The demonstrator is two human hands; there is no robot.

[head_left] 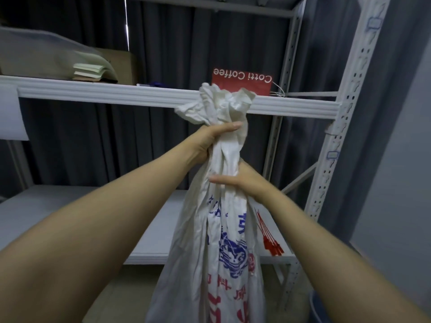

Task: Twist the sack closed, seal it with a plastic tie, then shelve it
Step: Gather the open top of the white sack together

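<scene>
A tall white woven sack [219,248] with blue and red print stands upright in front of a white metal shelf unit. Its mouth is gathered into a crumpled bunch [217,104] that rises level with the upper shelf. My left hand [211,142] is wrapped around the gathered neck just under the bunch. My right hand [238,180] grips the neck a little lower, from the right side. A bundle of red plastic ties [268,236] lies on the lower shelf [149,231], right of the sack.
The upper shelf beam [116,94] carries a red Cotti Coffee paper bag [242,82], a stack of pale books [88,72] and a grey cover. A perforated upright post [338,136] stands at the right. Dark curtains hang behind. A blue bin edge [319,308] shows at the bottom right.
</scene>
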